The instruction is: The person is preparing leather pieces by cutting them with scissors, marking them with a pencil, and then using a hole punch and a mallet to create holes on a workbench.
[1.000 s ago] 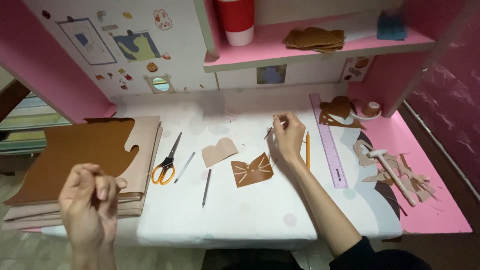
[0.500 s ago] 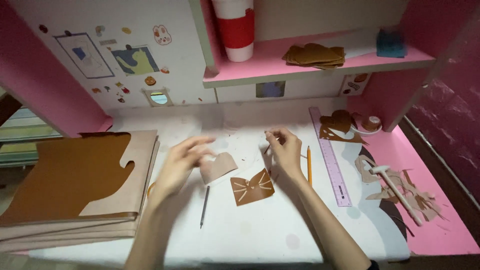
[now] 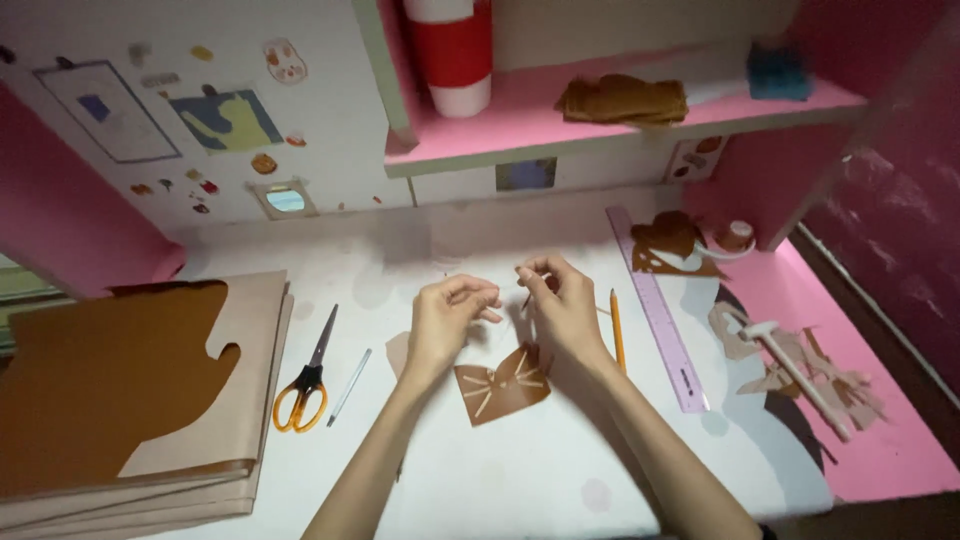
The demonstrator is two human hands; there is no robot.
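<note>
nearest on the white worktop (image 3: pixel 520 480) lies one brown cat-face cutout (image 3: pixel 503 385) with pale whisker strips, just below the two hands. the left hand (image 3: pixel 447 318) and the right hand (image 3: pixel 563 305) meet above it, fingertips close together; each grip is pinched on one thin pale strip (image 3: pixel 508 287) that runs between them, though it is too small to make out well. to the left lie one pair of orange-handled scissors (image 3: pixel 305 375) and one thin white stick (image 3: pixel 349 386), then a stack of brown and tan card sheets (image 3: pixel 130 390). to the right lie one orange pencil (image 3: pixel 617 330) and one purple ruler (image 3: pixel 658 305), with a heap of card scraps (image 3: pixel 800 365) on the pink edge. farther back, small stickers and two rectangular pictures dot the white wall (image 3: pixel 200 120). on the pink shelf (image 3: pixel 520 130) stand one red-and-white cup (image 3: pixel 452 50), one pile of brown pieces (image 3: pixel 622 98) and one blue block (image 3: pixel 778 72).
</note>
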